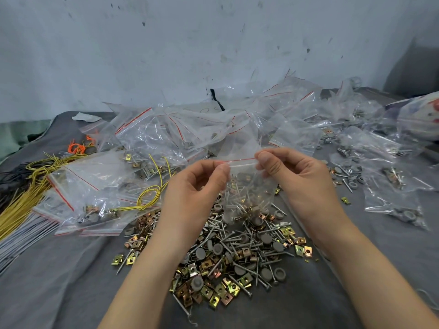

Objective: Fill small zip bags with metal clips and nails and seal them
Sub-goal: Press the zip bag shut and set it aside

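Observation:
A small clear zip bag [248,193] with a red line along its top hangs between both hands above the table. My left hand [197,184] pinches the left end of its zip strip, and my right hand [292,176] pinches the right end. Nails, brass-coloured clips and grey caps sit in the bag's lower part. Below it lies a loose pile of nails, metal clips and grey caps [228,257] on the grey cloth.
Filled zip bags [95,198] lie at the left, with more bags [392,186] at the right and empty ones [213,124] heaped behind. Yellow wire bundles [31,186] and white strips [23,238] lie far left. A grey wall stands behind.

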A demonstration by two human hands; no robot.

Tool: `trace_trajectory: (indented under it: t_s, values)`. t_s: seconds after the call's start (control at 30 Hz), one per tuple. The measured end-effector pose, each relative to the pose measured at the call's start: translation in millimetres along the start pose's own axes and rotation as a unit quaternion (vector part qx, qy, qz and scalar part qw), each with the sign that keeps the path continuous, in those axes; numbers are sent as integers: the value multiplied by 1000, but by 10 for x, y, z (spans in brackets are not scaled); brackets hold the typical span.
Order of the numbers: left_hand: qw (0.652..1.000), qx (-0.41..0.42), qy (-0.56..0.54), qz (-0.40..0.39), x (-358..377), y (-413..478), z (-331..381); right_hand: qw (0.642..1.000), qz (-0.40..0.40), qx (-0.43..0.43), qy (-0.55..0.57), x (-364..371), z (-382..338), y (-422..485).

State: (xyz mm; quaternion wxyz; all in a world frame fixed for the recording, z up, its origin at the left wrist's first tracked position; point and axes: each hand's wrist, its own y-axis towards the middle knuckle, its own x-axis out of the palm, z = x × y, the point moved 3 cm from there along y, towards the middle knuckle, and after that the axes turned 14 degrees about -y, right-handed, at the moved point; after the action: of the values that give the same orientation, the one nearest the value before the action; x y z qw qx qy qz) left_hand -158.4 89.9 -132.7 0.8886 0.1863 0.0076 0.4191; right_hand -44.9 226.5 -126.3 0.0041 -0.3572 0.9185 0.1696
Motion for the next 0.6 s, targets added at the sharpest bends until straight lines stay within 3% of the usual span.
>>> trace_trajectory:
  t_s: [0.6]
  values:
    - [1000,2,5,-25,59,-4,2,1000,-21,-7,11,37,-6,-15]
